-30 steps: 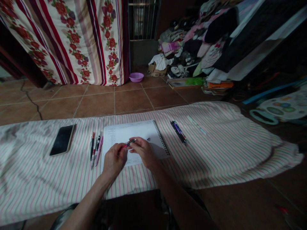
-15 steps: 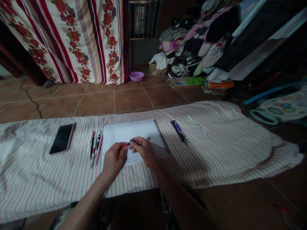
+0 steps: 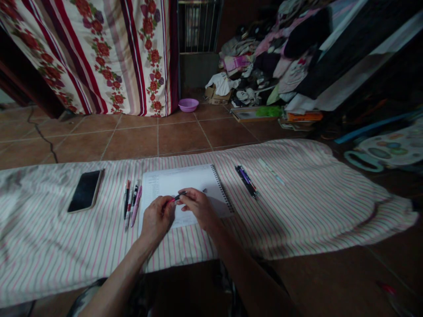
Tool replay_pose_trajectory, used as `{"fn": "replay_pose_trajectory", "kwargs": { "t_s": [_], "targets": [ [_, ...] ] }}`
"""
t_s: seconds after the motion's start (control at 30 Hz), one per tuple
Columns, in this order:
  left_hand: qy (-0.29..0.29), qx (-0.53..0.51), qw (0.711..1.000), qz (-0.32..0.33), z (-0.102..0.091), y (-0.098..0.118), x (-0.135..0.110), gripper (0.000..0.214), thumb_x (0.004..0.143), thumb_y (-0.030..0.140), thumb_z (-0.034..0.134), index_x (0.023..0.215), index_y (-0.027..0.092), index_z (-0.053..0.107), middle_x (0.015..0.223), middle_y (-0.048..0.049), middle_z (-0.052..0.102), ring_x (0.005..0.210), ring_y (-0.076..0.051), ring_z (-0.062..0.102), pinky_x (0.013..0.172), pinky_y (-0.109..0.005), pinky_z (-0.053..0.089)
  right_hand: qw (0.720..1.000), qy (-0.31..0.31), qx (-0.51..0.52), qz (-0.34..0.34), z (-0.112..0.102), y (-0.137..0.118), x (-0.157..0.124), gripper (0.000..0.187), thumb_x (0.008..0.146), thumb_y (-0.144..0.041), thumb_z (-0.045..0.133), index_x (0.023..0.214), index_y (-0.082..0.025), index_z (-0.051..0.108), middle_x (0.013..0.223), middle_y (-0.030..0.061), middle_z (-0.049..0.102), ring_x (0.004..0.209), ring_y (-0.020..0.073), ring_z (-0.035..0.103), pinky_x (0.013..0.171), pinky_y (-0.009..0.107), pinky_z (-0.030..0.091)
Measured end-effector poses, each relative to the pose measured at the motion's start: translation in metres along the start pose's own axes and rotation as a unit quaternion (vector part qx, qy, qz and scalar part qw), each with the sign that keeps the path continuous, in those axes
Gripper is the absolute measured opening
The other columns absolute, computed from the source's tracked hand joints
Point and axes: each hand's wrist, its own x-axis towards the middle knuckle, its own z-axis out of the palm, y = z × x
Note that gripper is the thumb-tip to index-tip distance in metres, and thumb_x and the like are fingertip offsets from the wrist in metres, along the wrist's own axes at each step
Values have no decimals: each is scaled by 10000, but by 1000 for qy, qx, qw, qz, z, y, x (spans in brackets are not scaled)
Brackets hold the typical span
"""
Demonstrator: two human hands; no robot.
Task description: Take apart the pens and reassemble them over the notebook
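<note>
We see a pink-and-black pen [image 3: 177, 197], a white notebook [image 3: 185, 177], a pale cloth [image 3: 304, 207] striped pink and grey, a purple bowl [image 3: 188, 107] and a red-flowered, striped curtain [image 3: 114, 57].

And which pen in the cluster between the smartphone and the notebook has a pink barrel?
The rightmost one, the pink pen, lying closest to the spiral notebook; the other pens, to its left, show mainly black, white or red.

Dim light, seemingly from the left, leaves the notebook page [image 3: 181, 178] palest, its faint print too soft to read, and throws a blurry shadow rightward across the striped cloth [image 3: 317, 198], while the far-right clothes pile [image 3: 236, 63] sinks into murk and the edges stretch and smear.
</note>
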Motion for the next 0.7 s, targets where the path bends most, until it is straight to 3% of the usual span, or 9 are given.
{"fn": "replay_pose_trajectory", "kwargs": {
  "t_s": [0.23,0.5,0.7],
  "targets": [
    [5,-11,1000,-2,1,-1,0,219,833,301,441,859,187,626,775,-29,652,675,-148,594,634,-264,458,999,-11,31,14,1,-4,-4,296,657,-316,668,903,-168,593,785,13,632,700,141,644,547,230,493],
    [-6,-5,1000,-6,1,0,0,216,838,296,437,861,184,620,768,-26,641,679,-147,587,629,-262,449,1000,-5,10,19,0,-3,-2,199,654,-251,625,833,-167,613,733,-2,641,655,115,629,553,214,476],
    [-19,-9,1000,-9,0,2,0,223,843,285,417,874,178,610,785,-30,639,694,-152,584,642,-271,446,1000,-7,15,21,1,-7,-4,261,650,-234,611,904,-178,597,861,17,663,672,105,620,530,196,458]
  ]
}}
